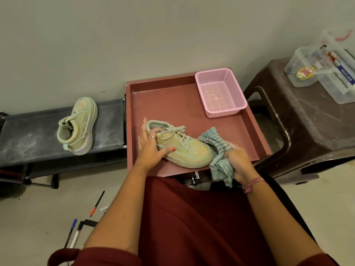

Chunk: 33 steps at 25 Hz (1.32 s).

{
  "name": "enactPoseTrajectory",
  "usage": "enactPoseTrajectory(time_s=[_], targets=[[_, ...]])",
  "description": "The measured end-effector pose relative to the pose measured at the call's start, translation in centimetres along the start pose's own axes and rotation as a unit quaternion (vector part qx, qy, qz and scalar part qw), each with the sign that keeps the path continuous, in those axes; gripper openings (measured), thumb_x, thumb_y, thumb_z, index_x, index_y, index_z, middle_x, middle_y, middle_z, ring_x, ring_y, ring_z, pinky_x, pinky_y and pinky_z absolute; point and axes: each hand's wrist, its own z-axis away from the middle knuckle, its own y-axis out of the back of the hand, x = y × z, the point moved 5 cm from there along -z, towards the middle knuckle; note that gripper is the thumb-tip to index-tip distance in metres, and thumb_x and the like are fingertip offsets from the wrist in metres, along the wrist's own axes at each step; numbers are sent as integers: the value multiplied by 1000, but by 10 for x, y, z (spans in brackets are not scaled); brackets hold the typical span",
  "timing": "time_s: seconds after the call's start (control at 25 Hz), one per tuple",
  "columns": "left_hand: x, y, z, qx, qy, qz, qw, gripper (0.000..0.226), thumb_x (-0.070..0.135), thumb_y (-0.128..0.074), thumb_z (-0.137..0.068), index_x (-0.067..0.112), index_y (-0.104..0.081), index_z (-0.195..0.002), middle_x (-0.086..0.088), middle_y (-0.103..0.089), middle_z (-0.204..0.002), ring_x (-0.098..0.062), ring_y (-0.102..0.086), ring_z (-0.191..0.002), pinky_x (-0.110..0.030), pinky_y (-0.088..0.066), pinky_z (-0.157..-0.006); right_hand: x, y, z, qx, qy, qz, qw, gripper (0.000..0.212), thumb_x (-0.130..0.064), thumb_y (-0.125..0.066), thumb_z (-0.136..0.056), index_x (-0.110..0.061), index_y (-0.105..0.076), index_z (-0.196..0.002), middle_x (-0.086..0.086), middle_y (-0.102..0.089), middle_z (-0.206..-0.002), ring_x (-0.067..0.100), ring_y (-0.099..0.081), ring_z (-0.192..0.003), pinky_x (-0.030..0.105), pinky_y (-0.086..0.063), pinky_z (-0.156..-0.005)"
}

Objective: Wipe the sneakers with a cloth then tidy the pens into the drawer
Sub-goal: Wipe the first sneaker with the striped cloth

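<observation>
A red drawer (172, 100) lies before you, one sneaker (180, 144) in it. Your left hand (151, 148) steadies its heel, fingers curled into the collar; your right hand (238, 162) bunches the cloth (217, 144) at its toe. You're mid-wipe; next, sweep leftward along the upper.

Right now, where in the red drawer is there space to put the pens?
Bare floor of the open red drawer lies left of the pink mesh basket, behind the pale green sneaker. The front is crowded by that sneaker, the striped green cloth and both hands.
</observation>
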Motion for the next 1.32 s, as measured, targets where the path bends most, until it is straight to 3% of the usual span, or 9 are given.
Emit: enactPoseTrajectory(time_s=[0.12,0.44,0.6,0.68,0.8,0.96,1.12,1.2,1.32], targets=[[-7,-5,1,-34,-9,7,999,67,33,-80,-75,26,-42,-130,2,22,-159,-20,-4,-149,-50,-20,-118,-17,28,5,84,10,5,996,30,8,-39,-86,-6,-65,-86,11,-68,-80,24,-66,-71,28,-54,-59],[20,-36,25,55,109,189,974,111,33,-80,-76,27,-1,-153,-1,37,-153,-16,10,-147,-31,-12,-116,-34,19,21,68,124,124,982,15,-20,-75,-80,-10,-72,-89,7,-73,-81,20,-72,-76,29,-58,-61],[27,-40,25,111,96,163,976,90,34,-76,-80,28,-21,-151,-7,20,-160,-25,0,-150,-29,-20,-113,-48,-14,27,170,384,465,779,12,-8,-64,-81,-4,-67,-91,14,-56,-93,28,-54,-87,28,-41,-67],[25,-37,23,133,93,146,976,82,36,-77,-80,27,-32,-147,-7,11,-162,-22,-6,-149,-21,-21,-108,-30,-50,24,88,452,552,695,22,-3,-65,-82,-2,-66,-104,18,-57,-107,32,-55,-92,31,-47,-69],[26,-30,25,169,92,136,972,69,38,-78,-78,26,-48,-138,-4,-4,-162,-16,-15,-147,-13,-19,-103,13,-81,13,1,533,686,495,29,-6,-62,-80,-3,-68,-108,14,-64,-117,31,-63,-99,35,-52,-68],[26,-30,22,178,98,138,969,62,33,-78,-79,23,-52,-135,-5,-10,-161,-18,-15,-147,-14,-18,-105,24,-80,14,-61,486,767,414,13,-15,-63,-75,-21,-73,-81,-3,-66,-95,20,-59,-84,32,-42,-62],[27,-30,22,172,99,144,969,64,33,-78,-79,24,-51,-136,-4,-9,-161,-18,-15,-147,-17,-19,-106,-13,-78,32,-113,427,779,445,13,-16,-75,-69,-25,-72,-77,-10,-65,-84,17,-60,-82,31,-40,-66],[26,-30,22,166,99,148,970,65,35,-78,-79,24,-50,-137,-3,-7,-162,-18,-16,-147,-16,-20,-105,-31,-54,35,-97,340,759,547,26,-9,-55,-84,-22,-69,-102,-1,-65,-108,23,-59,-100,33,-41,-77],[24,-31,21,160,92,144,972,67,36,-77,-79,24,-49,-138,-3,-5,-162,-19,-15,-147,-18,-21,-106,-68,-17,33,12,327,576,749,42,6,-46,-82,-14,-68,-112,12,-66,-106,30,-61,-96,32,-46,-76]])
